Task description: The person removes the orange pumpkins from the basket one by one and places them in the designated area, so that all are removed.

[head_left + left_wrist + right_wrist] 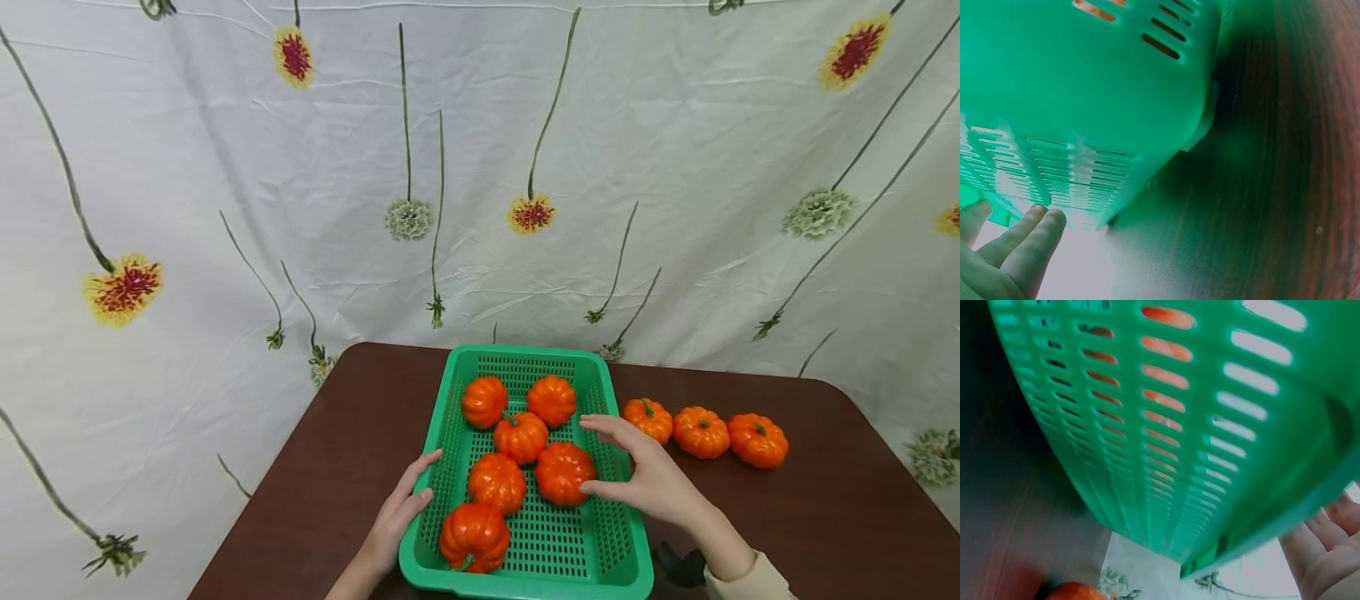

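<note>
A green plastic basket [633,533] with slotted walls holds several small orange pumpkins. My left hand [393,521] is at the basket's left side, its fingers extended along the outer wall; in the left wrist view the fingertips [1054,219] lie close to the slots. Over the right rim reaches my right hand [652,475], thumb and fingers spread apart with nothing gripped. Its thumb is beside a glossy pumpkin [564,473] on the basket's right side. A larger pumpkin [474,536] lies at the near left, its stem towards me.
Three more pumpkins stand in a row on the dark brown table right of the basket: one [648,419] by the rim, one in the middle [701,432] and one farthest right [758,440]. A flower-printed white cloth [480,267] hangs behind the table.
</note>
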A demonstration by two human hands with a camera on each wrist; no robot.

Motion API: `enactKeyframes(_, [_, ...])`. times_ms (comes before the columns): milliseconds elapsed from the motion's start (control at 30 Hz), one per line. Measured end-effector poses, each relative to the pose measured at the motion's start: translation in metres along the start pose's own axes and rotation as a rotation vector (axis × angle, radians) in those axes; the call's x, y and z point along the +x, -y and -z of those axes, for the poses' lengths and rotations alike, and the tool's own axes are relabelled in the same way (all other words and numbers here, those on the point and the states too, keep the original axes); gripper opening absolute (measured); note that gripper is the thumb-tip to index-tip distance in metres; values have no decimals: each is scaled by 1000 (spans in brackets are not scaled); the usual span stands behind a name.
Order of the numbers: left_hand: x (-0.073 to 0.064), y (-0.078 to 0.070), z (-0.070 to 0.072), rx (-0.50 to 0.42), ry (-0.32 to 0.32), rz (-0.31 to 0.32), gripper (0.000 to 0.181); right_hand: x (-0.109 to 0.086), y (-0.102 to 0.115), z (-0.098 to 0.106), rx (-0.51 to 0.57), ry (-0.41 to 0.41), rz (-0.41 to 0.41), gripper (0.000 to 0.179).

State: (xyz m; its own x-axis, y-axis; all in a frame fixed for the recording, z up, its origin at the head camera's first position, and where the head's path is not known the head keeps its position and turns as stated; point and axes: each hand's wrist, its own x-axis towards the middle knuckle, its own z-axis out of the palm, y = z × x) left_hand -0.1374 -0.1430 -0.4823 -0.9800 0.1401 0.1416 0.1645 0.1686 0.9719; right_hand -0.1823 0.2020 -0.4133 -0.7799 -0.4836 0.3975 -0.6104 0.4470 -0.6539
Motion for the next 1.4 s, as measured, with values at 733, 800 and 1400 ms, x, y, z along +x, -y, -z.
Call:
enactKeyframes(733, [-1,0,0,-2,-3,4,42,14,4,-19,-59,315,-77,74])
enactKeyframes(800, [-1,0,0,-2,-3,6,42,16,3,-19,-73,344,-81,73])
enactKeyframes(1400, [0,0,0,-16,-1,12,42,27,-3,-28,-196,331,-76,66])
